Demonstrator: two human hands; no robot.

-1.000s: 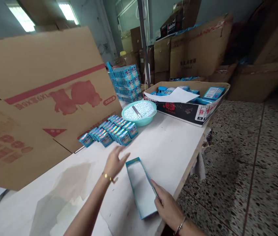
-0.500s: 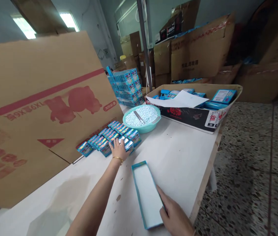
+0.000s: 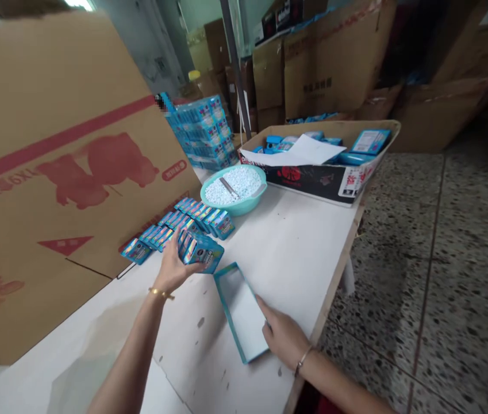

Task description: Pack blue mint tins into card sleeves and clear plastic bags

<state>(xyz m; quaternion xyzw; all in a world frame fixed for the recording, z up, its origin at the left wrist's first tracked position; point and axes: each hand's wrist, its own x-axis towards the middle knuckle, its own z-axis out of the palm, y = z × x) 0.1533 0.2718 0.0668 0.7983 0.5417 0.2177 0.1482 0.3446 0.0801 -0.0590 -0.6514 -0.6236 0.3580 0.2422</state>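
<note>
Fingers and thumb of my left hand (image 3: 175, 265) wrap round a short row of small blue boxes (image 3: 204, 253), lifted and tilted above the table. My right hand (image 3: 284, 336) pinches the right side wall of a shallow blue tray (image 3: 230, 307), which lies on the table with its white inside facing up. More small blue boxes (image 3: 156, 234) stand in rows just behind my left hand. Past them sits a turquoise bowl (image 3: 256, 202) of small white pellets, with metal tweezers (image 3: 229, 187) resting on top.
A large cardboard carton (image 3: 75, 224) stands along the left side. Stacked blue boxes (image 3: 204, 132) rise behind the bowl. An open black-printed carton (image 3: 308, 179) holds blue packs and a white sheet (image 3: 315, 150). The table's right edge drops to a speckled floor (image 3: 390, 259).
My left hand has picked up a group of small blue boxes from the rows and brought them toward the tray. My right hand keeps its grip on the tray. The view has shifted.
</note>
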